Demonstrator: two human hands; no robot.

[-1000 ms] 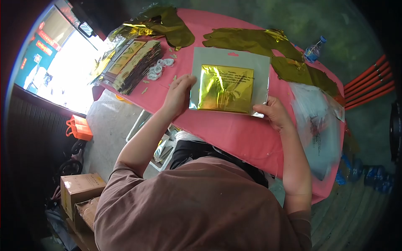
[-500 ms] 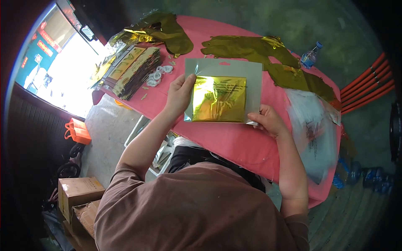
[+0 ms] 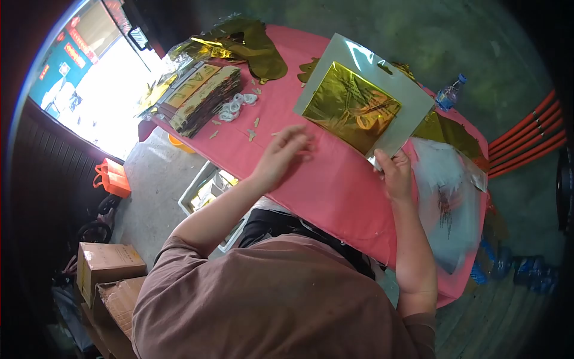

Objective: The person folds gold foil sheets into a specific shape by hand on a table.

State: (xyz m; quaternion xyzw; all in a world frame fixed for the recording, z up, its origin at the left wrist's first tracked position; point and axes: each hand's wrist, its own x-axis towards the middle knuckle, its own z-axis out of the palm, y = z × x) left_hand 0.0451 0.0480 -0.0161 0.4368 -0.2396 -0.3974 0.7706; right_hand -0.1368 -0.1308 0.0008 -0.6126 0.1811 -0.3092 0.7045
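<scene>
My right hand [image 3: 395,172] pinches the lower corner of a clear plastic bag [image 3: 411,113], which it holds tilted above the table. Inside the bag lies a folded gold foil sheet [image 3: 353,107] with small print on it; a hang hole shows near the bag's upper edge. Apart from the bag, my left hand [image 3: 283,154] hovers over the pink tablecloth [image 3: 335,191], holding nothing, its fingers loosely spread and a little blurred. Small pale scraps [image 3: 252,135] lie near it on the cloth.
A stack of gold-and-dark packets [image 3: 206,99] and white rings [image 3: 235,107] sit at the left. Gold foil pieces [image 3: 263,57] lie along the far side. Clear bags [image 3: 445,203] are piled at the right, near a water bottle [image 3: 451,93]. Cardboard boxes [image 3: 110,263] stand lower left.
My left hand has let go of the bag and moved down, away from it. My right hand has kept its hold, and the bag has swung up to the right and tilted.
</scene>
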